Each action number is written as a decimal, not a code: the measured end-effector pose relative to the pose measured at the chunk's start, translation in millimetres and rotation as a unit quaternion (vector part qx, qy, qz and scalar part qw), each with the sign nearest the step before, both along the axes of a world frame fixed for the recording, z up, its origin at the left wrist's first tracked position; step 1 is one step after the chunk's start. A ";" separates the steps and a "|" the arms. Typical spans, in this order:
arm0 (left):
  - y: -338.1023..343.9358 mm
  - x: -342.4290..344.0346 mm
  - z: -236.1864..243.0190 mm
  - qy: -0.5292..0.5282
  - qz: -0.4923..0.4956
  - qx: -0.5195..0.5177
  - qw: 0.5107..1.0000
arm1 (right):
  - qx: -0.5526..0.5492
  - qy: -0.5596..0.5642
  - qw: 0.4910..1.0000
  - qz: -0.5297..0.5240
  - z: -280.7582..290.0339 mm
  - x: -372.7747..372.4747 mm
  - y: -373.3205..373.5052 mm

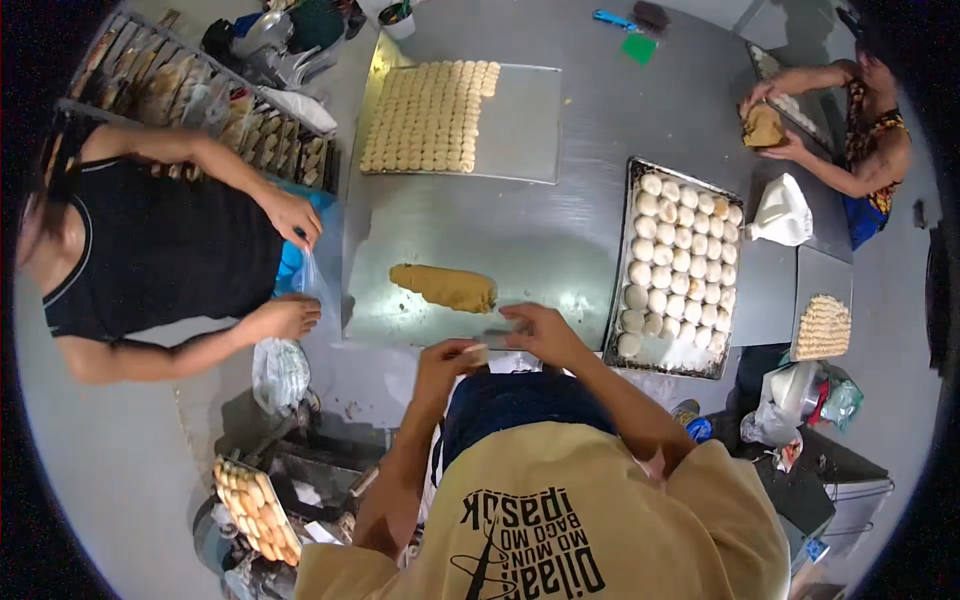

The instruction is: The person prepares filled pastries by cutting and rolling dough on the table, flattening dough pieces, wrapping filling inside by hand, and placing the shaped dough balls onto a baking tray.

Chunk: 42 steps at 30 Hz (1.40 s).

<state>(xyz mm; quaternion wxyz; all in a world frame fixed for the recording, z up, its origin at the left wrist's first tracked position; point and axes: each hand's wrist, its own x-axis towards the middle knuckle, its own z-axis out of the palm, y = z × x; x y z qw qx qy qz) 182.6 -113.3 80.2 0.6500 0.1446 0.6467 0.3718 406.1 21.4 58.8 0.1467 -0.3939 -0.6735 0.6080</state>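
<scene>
At the near edge of the metal table, my left hand (443,366) is closed on a small pale piece of dough (476,354). Beside it, my right hand (540,334) has its fingers bent toward the dough; a thin greyish thing shows at the fingertips, too blurred to name. Just beyond both hands lies a long tan log of filling (443,287), its right end rough and broken. To the right, a dark-rimmed tray (632,352) carries rows of round whitish buns (683,262).
A flat tray (525,125) at the back holds rows of small yellowish pieces (425,115). On the left, a person (170,250) handles a clear plastic bag (312,275). Another person (870,160) at right holds a tan lump (762,125). A white bag (783,210) lies near the bun tray.
</scene>
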 end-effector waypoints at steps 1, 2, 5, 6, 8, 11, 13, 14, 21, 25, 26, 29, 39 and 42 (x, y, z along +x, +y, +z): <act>-10.0 -12.5 -5.2 0.073 0.018 0.024 0.997 | 0.057 -0.066 0.995 0.049 -3.8 -7.8 11.8; -17.1 -20.0 -6.7 0.145 0.033 0.048 0.988 | 0.052 -0.066 0.995 0.049 -17.4 -16.1 15.4; -11.8 -33.5 2.2 0.134 0.120 0.044 0.983 | 0.264 -0.042 0.963 -0.021 -54.4 -43.4 11.1; -6.9 -36.8 1.6 0.133 0.122 0.041 0.983 | 0.316 -0.031 0.948 -0.011 -54.8 -52.6 9.4; 5.4 -45.8 -3.1 0.049 0.183 0.074 0.979 | 0.369 -0.021 0.929 0.002 -59.6 -65.8 2.9; 32.7 -51.1 -16.8 0.046 0.191 0.069 0.978 | 0.446 -0.013 0.894 -0.032 -72.6 -78.3 -5.6; 48.2 -51.8 -24.2 0.043 0.179 0.076 0.980 | 0.469 -0.021 0.882 -0.050 -75.2 -83.6 -8.8; 52.5 -55.4 -28.3 0.040 0.179 0.075 0.980 | 0.469 -0.024 0.882 -0.049 -75.4 -86.8 -11.9; 69.1 -64.3 -39.6 0.017 0.080 0.106 0.991 | 0.183 -0.105 0.967 -0.143 -56.8 -77.6 -19.0; 77.1 -59.2 -39.0 -0.110 0.060 0.057 0.990 | -0.216 0.025 0.927 -0.306 -67.0 -35.0 -5.1; 75.5 -59.1 -37.5 -0.112 0.059 0.061 0.990 | -0.333 0.132 0.875 -0.325 -52.3 -35.6 -0.8; 75.7 -51.7 -28.7 -0.099 -0.007 0.091 0.991 | -0.372 0.232 0.828 -0.348 -28.3 -30.6 4.9; 89.3 -21.7 -7.5 -0.012 -0.041 0.164 0.986 | -0.379 0.340 0.779 -0.366 48.6 -37.8 44.6; 97.9 -9.1 -3.8 0.037 -0.047 0.178 0.982 | -0.361 0.310 0.815 -0.331 50.0 -13.2 57.9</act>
